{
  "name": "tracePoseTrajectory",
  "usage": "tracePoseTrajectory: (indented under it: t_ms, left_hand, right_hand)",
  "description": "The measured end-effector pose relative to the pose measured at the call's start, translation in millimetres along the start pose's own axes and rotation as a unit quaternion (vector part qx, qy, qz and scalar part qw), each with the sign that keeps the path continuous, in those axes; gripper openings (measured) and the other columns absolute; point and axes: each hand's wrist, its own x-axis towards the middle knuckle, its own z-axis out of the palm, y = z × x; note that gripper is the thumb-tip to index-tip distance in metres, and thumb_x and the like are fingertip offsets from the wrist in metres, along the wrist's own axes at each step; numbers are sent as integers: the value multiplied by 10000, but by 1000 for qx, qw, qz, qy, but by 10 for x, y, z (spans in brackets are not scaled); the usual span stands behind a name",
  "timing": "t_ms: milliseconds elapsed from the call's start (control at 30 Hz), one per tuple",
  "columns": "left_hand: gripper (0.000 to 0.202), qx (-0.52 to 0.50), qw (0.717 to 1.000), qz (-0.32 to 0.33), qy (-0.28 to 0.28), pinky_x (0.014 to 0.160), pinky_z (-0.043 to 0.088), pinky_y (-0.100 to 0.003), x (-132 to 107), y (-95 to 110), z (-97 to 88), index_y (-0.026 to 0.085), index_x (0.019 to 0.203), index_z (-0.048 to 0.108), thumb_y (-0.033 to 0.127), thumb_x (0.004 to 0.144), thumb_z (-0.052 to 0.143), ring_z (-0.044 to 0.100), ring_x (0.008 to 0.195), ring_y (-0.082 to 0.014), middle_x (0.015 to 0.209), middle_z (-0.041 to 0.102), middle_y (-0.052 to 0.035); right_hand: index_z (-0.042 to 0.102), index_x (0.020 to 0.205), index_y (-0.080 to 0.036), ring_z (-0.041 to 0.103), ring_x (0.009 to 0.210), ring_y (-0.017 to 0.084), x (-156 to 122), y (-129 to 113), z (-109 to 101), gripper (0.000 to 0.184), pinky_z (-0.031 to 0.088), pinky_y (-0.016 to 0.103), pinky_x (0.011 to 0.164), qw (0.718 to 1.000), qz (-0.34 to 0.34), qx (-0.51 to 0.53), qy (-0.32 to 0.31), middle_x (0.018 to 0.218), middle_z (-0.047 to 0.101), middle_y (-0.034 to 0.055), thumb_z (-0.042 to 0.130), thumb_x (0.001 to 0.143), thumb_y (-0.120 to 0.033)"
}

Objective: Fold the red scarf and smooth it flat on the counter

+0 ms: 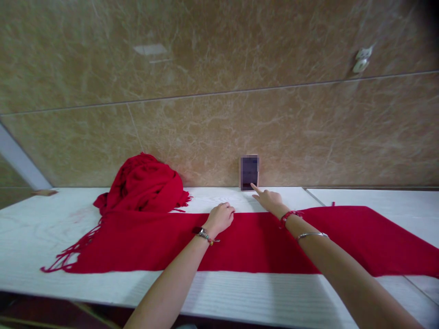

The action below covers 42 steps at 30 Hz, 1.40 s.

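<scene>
A long red scarf [260, 242] with a fringed left end lies spread flat across the white table. My left hand [222, 218] rests on its upper edge, fingers curled in and the knuckles toward the wall; I see no object in it. A phone [249, 172] leans upright against the wall, its screen blurred out. My right hand [269, 199] reaches over the scarf with the index finger stretched out to the lower part of the screen, seemingly touching it. The other fingers of that hand are partly bent and hold nothing.
A bunched red fringed cloth [146, 185] sits against the wall on the left, bordering the flat scarf. The white table [233, 292] has a seam at the right. A small white fixture [362, 59] is on the marbled wall [212, 132]. Something small and red [333, 204] lies behind the scarf.
</scene>
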Motion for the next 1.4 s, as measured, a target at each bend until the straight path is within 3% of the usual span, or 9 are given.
tracePoseTrajectory:
  t_ms: [133, 233, 433, 567, 700, 833, 967, 1233, 1400]
  left_hand:
    - [248, 0, 1000, 0, -13, 795, 463, -296, -5, 11, -19, 166, 896, 640, 142, 847, 398, 565, 878, -186, 918, 601, -75]
    - [254, -16, 999, 20, -29, 812, 457, -298, -10, -48, -46, 167, 948, 639, 154, 847, 406, 565, 904, -188, 961, 600, -80]
    - [447, -80, 983, 61, -154, 978, 346, -281, -83, -279, -255, 152, 1241, 481, 194, 799, 535, 481, 1139, -187, 1266, 507, -101]
    - [583, -46, 987, -3, -154, 1010, 304, -339, -337, -320, -401, 157, 1325, 373, 247, 785, 574, 362, 1251, -235, 1385, 367, -140]
    - [483, -32, 991, 38, -127, 1044, 240, -344, -773, -364, -442, 246, 1348, 329, 255, 879, 444, 203, 1330, -206, 1466, 216, -78]
    - [418, -34, 986, 67, -147, 1063, 180, -371, -1090, -512, -419, 308, 1359, 296, 294, 942, 315, 169, 1342, -173, 1468, 223, -30]
    - [424, -30, 986, 63, -154, 1065, 162, -376, -1126, -611, -392, 315, 1368, 271, 309, 945, 302, 170, 1340, -159, 1464, 237, -10]
    - [410, -51, 985, 96, -138, 1008, 297, -320, -1202, -326, -601, 257, 1257, 470, 337, 856, 488, 429, 1167, -181, 1307, 439, -52]
    - [508, -73, 981, 90, -158, 1009, 303, -366, -1311, -274, -636, 292, 1322, 378, 394, 842, 508, 361, 1225, -218, 1364, 353, -59]
  right_hand:
    - [76, 1432, -184, 638, 851, 289, -142, -1, -56, 605, 472, 363, 650, 1000, -23, 14, 12, 950, 652, 181, 264, 922, -451]
    - [248, 1392, -164, 622, 908, 272, -234, -30, -152, 526, 467, 352, 700, 996, -55, 64, -4, 1037, 634, 173, 290, 926, -405]
    - [446, 1270, -123, 552, 1028, 226, -614, -308, -331, 421, 416, 331, 857, 973, -164, 159, 19, 1124, 591, 153, 356, 914, -329]
    - [438, 1282, -131, 484, 1111, 234, -942, -516, -295, 453, 388, 368, 914, 947, -252, 193, 44, 1195, 541, 153, 404, 896, -366]
    - [461, 1272, -138, 414, 1187, 239, -1051, -556, -176, 442, 347, 409, 968, 936, -275, 215, 39, 1287, 472, 156, 381, 905, -370]
    - [473, 1265, -142, 429, 1178, 238, -1035, -539, -168, 427, 356, 418, 967, 932, -278, 230, 40, 1275, 484, 157, 398, 898, -349]
    - [444, 1291, -128, 369, 1233, 261, -1177, -626, -318, 477, 311, 444, 1006, 920, -303, 243, 57, 1323, 435, 170, 442, 877, -365]
    - [348, 1360, -173, 245, 1306, 281, -1525, -776, -508, 596, 181, 529, 1044, 888, -380, 255, -55, 1418, 325, 124, 346, 877, -523]
    - [396, 1331, -145, 288, 1285, 283, -1556, -792, -551, 600, 213, 510, 1040, 879, -390, 273, -33, 1387, 368, 156, 445, 845, -494]
